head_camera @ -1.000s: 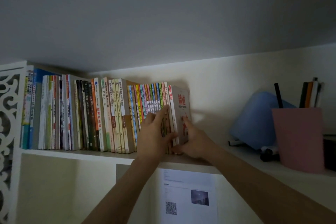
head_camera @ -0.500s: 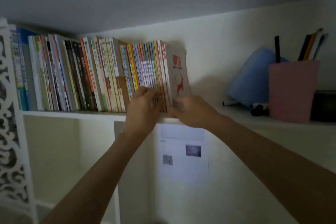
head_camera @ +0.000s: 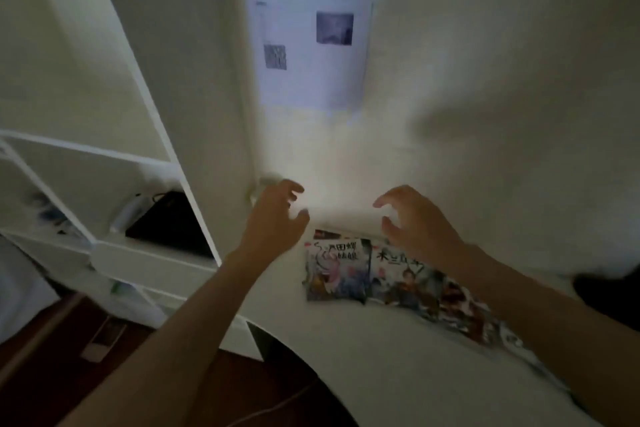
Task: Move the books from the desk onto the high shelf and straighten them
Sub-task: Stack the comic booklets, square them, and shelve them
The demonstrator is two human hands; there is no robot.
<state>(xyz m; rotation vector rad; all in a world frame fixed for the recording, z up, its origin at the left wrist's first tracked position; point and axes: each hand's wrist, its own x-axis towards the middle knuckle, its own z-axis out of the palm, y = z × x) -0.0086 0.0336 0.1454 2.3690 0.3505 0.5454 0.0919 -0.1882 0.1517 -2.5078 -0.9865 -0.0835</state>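
A: The view has dropped from the high shelf down to the desk (head_camera: 398, 374), and both hands have let go of the book row.

B: Where are the books (head_camera: 381, 274) now?

A: Flat on the white desk, side by side, with bright cartoon covers (a bit blurry).

B: And the hands?

A: The left hand (head_camera: 273, 218) and right hand (head_camera: 415, 222) hover above them, fingers spread and bent, holding nothing. A black box (head_camera: 169, 229) sits in the white cubby (head_camera: 194, 198).

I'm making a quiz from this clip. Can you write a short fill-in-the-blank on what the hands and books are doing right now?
1. Both the left hand and right hand hold ____.
2. The illustrated books lie on the ____.
3. The printed sheet is stuck on the ____.

Missing words: nothing; desk; wall
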